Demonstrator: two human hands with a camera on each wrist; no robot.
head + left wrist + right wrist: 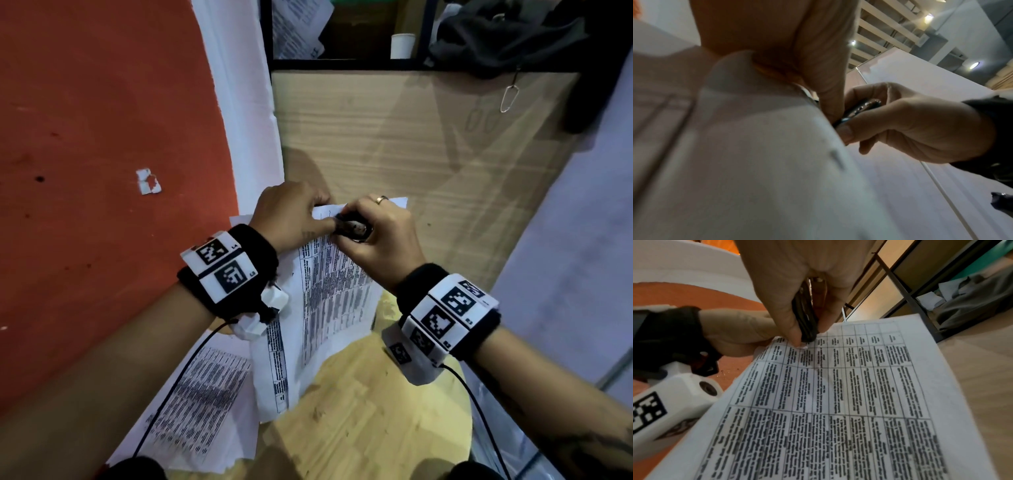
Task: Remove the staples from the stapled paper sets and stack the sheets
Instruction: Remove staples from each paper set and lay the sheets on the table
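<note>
While left hand (pixel 291 214) pinches paper set (pixel 329 284), staple remover (pixel 352 228) in right hand (pixel 376 233)

The staple remover (pixel 352 229) is mostly hidden inside the hands; its teeth and the staple cannot be seen

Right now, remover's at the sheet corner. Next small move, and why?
Probably squeeze and lift the staple remover a little. The right hand pinches it with its tip on the paper set corner, which the left hand holds. The staple itself isn't visible.
</note>
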